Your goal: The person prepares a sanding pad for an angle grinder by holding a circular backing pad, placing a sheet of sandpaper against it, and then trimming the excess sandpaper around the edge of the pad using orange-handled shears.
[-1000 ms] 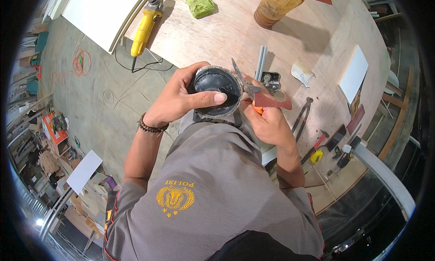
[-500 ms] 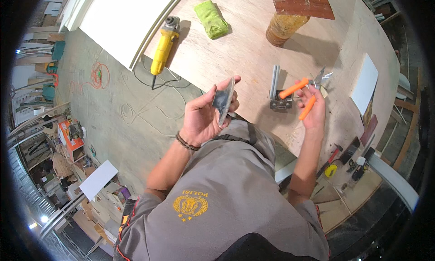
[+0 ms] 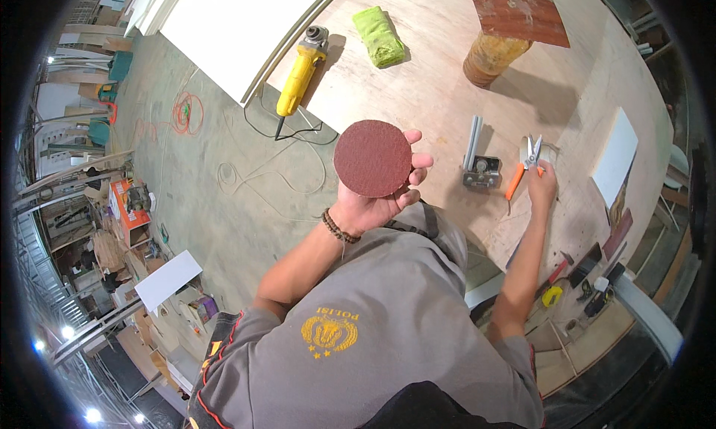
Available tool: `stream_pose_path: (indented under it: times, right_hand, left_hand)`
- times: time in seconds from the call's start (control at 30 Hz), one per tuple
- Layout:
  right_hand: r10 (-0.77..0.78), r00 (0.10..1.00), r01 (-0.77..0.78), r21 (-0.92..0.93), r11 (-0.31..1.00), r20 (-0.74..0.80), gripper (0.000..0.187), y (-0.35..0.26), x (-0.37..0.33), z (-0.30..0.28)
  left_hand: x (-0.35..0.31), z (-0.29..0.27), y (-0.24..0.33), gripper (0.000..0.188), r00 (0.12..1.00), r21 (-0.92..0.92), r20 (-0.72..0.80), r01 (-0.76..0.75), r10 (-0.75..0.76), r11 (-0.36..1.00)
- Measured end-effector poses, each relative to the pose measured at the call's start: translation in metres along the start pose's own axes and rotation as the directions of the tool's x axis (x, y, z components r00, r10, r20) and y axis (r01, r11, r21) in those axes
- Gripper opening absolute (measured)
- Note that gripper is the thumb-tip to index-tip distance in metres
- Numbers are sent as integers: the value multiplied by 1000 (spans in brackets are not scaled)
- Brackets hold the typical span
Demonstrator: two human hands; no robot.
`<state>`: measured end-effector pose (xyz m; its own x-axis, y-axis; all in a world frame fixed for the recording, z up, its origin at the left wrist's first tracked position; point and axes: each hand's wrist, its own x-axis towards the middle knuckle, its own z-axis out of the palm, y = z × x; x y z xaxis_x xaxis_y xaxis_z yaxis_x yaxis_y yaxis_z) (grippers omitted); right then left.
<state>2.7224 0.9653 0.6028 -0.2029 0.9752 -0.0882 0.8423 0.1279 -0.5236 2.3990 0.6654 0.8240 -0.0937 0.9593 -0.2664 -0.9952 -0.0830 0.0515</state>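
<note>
On my left hand (image 3: 364, 210) rests a round reddish-brown sanding disc (image 3: 373, 159), its gritty face turned up. The fingers curl behind it and their tips show past its right edge. To the right, my right hand (image 3: 545, 184) has its fingers on one handle of the orange-handled snips (image 3: 514, 181). The snips are at the tabletop, their handles spread and their blades pointing away from me. Just left of them sits a small metal fitting with a rail (image 3: 482, 174).
A yellow angle grinder (image 3: 300, 79) and a folded green cloth (image 3: 379, 37) lie on the wooden table (image 3: 440, 93). A brown board tops a stained container (image 3: 496, 59) at the back. Hand tools, including a yellow tape measure (image 3: 552, 296), lie at the right. Cables run over the floor.
My left hand has turned the disc from nearly edge-on to face up. My right hand has lowered the snips to the tabletop, and their blades now point away from me.
</note>
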Motion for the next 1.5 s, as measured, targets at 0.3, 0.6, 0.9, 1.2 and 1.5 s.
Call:
stream_pose_path:
  times: [0.3,0.6,0.9,1.2,1.5]
  right_hand:
    - [-167,940,-173,840,515,297,28,-230,-140,-67]
    - [-166,966,-92,862,499,200,27,-310,-223,-84]
    - [-25,988,120,647,753,-154,13,-296,-288,-62]
    - [-212,955,52,590,806,206,23,-219,-279,-76]
    - [372,858,-270,306,913,-354,17,213,-48,-167]
  left_hand:
    - [2,-9,1,56,994,321,-104,4,31,947]
    - [3,-14,13,68,987,529,-105,161,-124,833]
    - [-7,-36,6,68,978,934,-168,117,124,339]
    - [37,-99,-35,87,951,990,-89,116,296,-77]
    - [128,-152,-36,90,854,487,-91,487,513,-725]
